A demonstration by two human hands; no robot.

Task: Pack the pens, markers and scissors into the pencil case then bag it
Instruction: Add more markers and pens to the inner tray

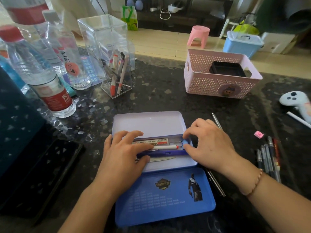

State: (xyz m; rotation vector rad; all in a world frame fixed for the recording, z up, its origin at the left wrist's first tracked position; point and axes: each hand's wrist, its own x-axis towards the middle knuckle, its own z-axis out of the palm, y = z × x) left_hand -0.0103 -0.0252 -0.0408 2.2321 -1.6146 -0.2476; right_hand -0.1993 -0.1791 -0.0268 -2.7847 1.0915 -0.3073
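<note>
While left hand (125,149) lies flat, fingers spread over pens (165,147) in open case (149,123), right hand (209,143) pinches a blue piece (185,142).

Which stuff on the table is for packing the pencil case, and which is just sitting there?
For the job:
- open pencil case
- white marker inside it
- pen with red tip inside it
- loose pens at the right
- left hand and right hand, both at the case

Just lying about:
- water bottles
- pink basket
- game controller
- pink eraser
</note>
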